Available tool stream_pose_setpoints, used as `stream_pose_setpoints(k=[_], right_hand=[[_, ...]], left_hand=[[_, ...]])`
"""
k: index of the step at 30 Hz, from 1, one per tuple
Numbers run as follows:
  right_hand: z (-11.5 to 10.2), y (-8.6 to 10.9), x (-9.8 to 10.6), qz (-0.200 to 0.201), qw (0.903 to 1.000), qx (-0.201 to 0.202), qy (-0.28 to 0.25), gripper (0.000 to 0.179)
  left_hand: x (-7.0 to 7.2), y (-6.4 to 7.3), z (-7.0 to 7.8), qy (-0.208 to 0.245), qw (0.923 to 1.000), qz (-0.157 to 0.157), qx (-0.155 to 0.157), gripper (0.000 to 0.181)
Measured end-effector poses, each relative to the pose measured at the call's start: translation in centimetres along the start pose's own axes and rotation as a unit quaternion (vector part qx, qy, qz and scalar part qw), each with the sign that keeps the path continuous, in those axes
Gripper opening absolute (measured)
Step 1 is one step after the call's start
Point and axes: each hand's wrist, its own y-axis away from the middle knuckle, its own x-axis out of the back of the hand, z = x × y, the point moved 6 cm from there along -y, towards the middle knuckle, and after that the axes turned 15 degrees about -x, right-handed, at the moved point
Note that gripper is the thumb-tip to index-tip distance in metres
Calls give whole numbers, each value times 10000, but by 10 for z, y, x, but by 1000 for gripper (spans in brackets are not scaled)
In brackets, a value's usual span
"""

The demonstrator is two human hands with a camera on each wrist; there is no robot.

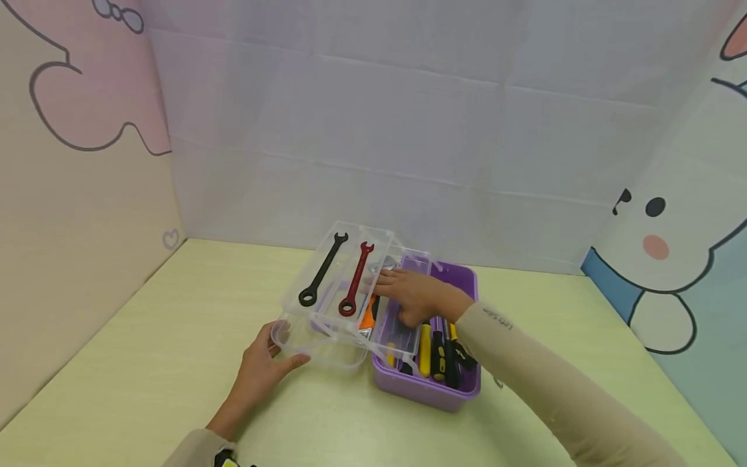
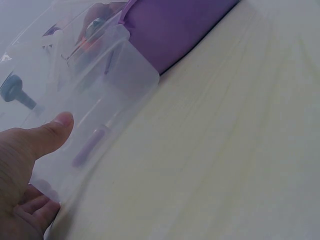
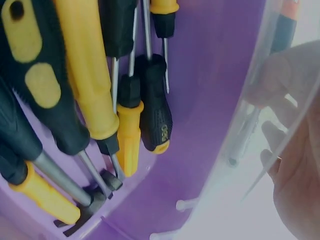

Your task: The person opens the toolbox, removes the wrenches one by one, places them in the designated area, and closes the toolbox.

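My left hand (image 1: 267, 360) grips the near-left corner of a clear plastic lid (image 1: 341, 355), thumb on one side and fingers curled at the other. Across the lid and a purple toolbox (image 1: 417, 391) spreads a clear tray (image 1: 379, 241). A black wrench (image 1: 323, 271) and a red wrench (image 1: 357, 280) lie in its left part. My right hand (image 1: 417, 295) reaches over the tray's right part, fingers stretched leftward close to an orange tool (image 1: 369, 316). In the right wrist view, this hand (image 3: 297, 175) shows partly through clear plastic.
Inside the toolbox are several screwdrivers, including a yellow-handled screwdriver (image 3: 82, 70) and a black one (image 3: 156, 105), beside a hammer (image 3: 65, 177). The pale table (image 1: 175, 324) meets a white backdrop (image 1: 467, 162) behind and printed side panels.
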Motion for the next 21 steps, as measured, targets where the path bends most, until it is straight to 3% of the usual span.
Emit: stream_pose_setpoints(k=[9, 14, 21], right_hand=[[0, 9, 9, 190, 9995, 221, 128, 65], [-1, 7, 11, 213, 9997, -6, 81, 63], [2, 8, 13, 397, 9992, 7, 5, 41]], left_hand=[[-2, 0, -1, 22, 10000, -1, 14, 81], [-4, 0, -1, 52, 10000, -20, -13, 81], [-4, 0, 0, 37, 10000, 3, -21, 81]])
